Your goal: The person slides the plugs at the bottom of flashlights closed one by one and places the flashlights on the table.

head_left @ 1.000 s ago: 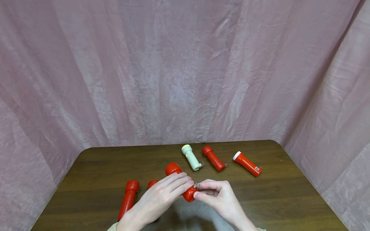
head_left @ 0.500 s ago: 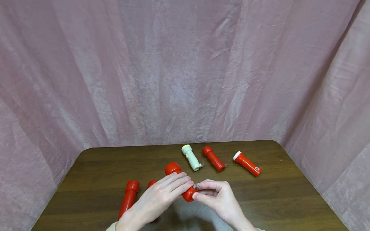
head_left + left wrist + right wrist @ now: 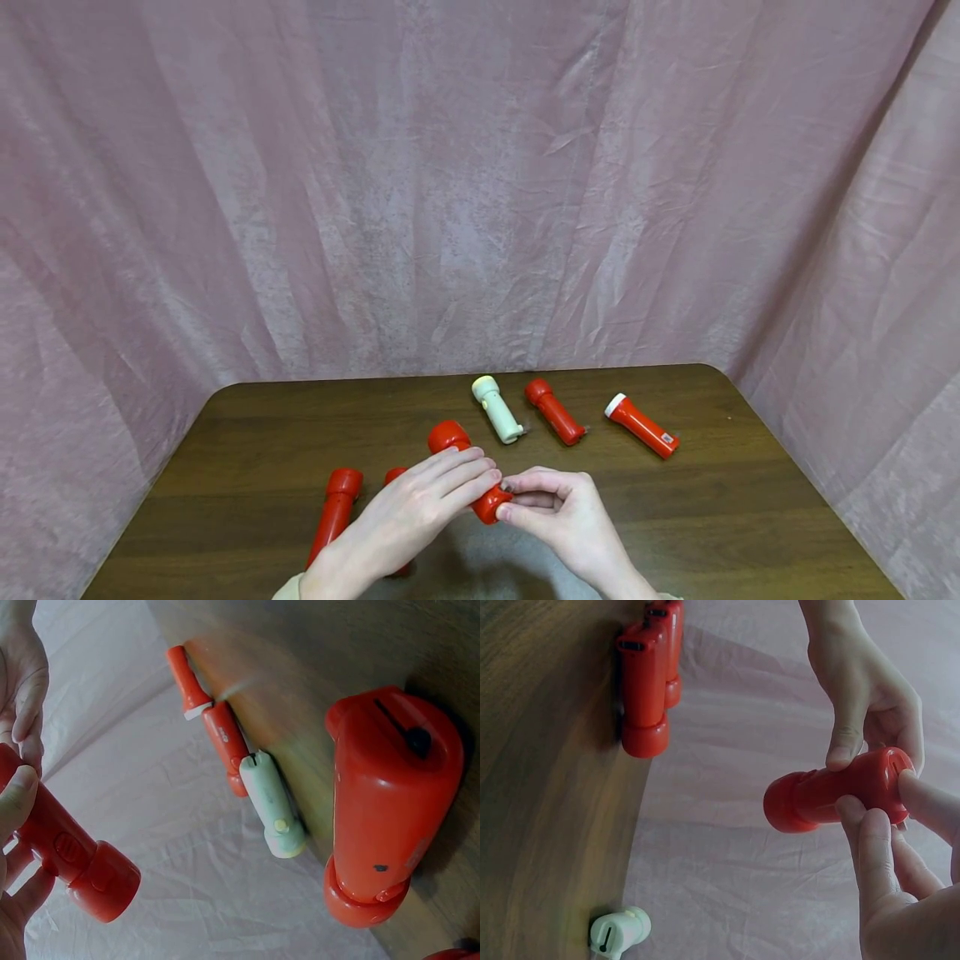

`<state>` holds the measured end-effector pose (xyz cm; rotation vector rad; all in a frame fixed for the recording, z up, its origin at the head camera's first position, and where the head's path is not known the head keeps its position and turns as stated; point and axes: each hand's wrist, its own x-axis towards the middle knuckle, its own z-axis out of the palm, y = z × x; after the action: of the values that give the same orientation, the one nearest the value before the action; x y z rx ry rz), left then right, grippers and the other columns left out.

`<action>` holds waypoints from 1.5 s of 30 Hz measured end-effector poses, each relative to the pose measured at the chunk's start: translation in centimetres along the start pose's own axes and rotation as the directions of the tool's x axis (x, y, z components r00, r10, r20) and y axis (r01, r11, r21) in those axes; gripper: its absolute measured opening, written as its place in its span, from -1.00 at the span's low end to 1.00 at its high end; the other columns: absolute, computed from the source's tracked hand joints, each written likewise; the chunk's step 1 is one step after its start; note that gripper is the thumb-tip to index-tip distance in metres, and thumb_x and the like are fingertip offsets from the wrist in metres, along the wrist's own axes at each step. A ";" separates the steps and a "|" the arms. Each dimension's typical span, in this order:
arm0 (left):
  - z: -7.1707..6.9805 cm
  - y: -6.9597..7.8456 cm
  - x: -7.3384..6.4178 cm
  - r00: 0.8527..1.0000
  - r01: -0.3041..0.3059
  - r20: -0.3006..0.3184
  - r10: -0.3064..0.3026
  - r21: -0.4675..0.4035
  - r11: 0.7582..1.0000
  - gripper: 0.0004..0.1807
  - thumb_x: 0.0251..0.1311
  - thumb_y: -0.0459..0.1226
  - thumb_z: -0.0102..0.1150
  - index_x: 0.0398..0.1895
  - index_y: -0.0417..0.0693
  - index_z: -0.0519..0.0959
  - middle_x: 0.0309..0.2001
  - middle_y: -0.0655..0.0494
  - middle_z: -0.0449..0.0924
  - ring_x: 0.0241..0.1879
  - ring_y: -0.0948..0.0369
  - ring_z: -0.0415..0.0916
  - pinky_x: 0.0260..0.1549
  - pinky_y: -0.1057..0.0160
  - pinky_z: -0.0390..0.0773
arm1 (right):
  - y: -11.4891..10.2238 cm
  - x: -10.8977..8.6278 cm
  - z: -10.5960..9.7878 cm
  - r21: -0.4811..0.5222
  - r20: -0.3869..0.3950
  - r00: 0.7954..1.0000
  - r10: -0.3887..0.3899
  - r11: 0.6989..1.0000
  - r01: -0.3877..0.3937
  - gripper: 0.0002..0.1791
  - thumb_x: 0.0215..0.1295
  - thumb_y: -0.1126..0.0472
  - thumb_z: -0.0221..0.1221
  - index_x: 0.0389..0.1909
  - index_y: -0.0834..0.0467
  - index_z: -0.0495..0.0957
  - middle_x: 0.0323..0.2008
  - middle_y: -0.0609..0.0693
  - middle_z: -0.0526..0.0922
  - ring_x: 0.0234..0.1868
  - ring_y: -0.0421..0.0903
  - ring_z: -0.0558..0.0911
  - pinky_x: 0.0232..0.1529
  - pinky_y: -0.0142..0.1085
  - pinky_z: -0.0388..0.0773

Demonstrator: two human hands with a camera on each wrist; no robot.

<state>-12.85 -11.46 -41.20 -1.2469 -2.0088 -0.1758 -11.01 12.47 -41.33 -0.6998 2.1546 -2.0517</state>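
Note:
A red flashlight (image 3: 448, 437) is gripped by my left hand (image 3: 423, 504), fingers laid over its body and thumb beneath. In the left wrist view its head and side switch (image 3: 69, 846) show. My right hand (image 3: 566, 512) has thumb and fingertips around the tail end, where a small greyish, see-through piece (image 3: 507, 486) sticks out by the index finger. The right wrist view shows a dark slot in the tail face of the held flashlight (image 3: 829, 793), with a right fingertip right at it. The held flashlight is tilted, its head pointing away to the left.
Two more red flashlights, one at the left (image 3: 333, 512) and one partly behind my left hand (image 3: 395, 475), lie on the wooden table (image 3: 247, 467). Farther back lie a pale green flashlight (image 3: 498, 410), a red one (image 3: 555, 412) and a red one with a white head (image 3: 642, 426).
My right thumb and fingers have shifted very slightly left at the tail end, and the small greyish piece now sits closer to it. My left hand and the other flashlights look unmoved.

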 end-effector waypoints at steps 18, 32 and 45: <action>-0.2 0.1 -0.3 1.000 -0.008 0.024 0.008 -0.007 1.000 -0.63 0.53 -0.31 -0.07 0.26 0.02 0.60 0.22 0.24 0.67 0.29 0.21 0.62 0.32 0.23 0.59 | 0.0 -0.1 0.1 0.029 0.020 0.998 0.066 0.997 -0.067 -0.69 0.30 0.42 0.36 -0.01 0.53 0.65 -0.07 0.47 0.75 -0.18 -0.42 0.79 -0.11 -0.44 0.77; -0.6 0.2 -0.4 0.999 0.012 0.033 -0.010 -0.041 0.999 -0.64 0.50 -0.28 0.10 0.30 0.00 0.58 0.24 0.25 0.67 0.27 0.20 0.63 0.32 0.23 0.60 | 0.1 0.0 0.0 0.008 0.044 0.999 -0.013 1.000 0.013 -0.72 0.34 0.39 0.34 -0.02 0.49 0.69 -0.09 0.30 0.80 -0.18 -0.36 0.80 -0.10 -0.41 0.78; -0.7 0.4 -0.5 0.995 0.032 0.095 -0.031 -0.015 0.999 -0.56 0.38 -0.31 0.09 0.30 0.04 0.58 0.26 0.27 0.65 0.33 0.22 0.60 0.35 0.24 0.59 | 0.1 0.0 0.1 0.050 0.042 0.996 0.077 0.996 -0.079 -0.67 0.24 0.45 0.38 -0.02 0.55 0.65 -0.08 0.34 0.80 -0.17 -0.42 0.80 -0.12 -0.43 0.78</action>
<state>-11.98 -11.98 -41.15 -1.2551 -2.1128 -0.1513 -11.04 12.34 -41.44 -0.6343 2.0654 -2.0288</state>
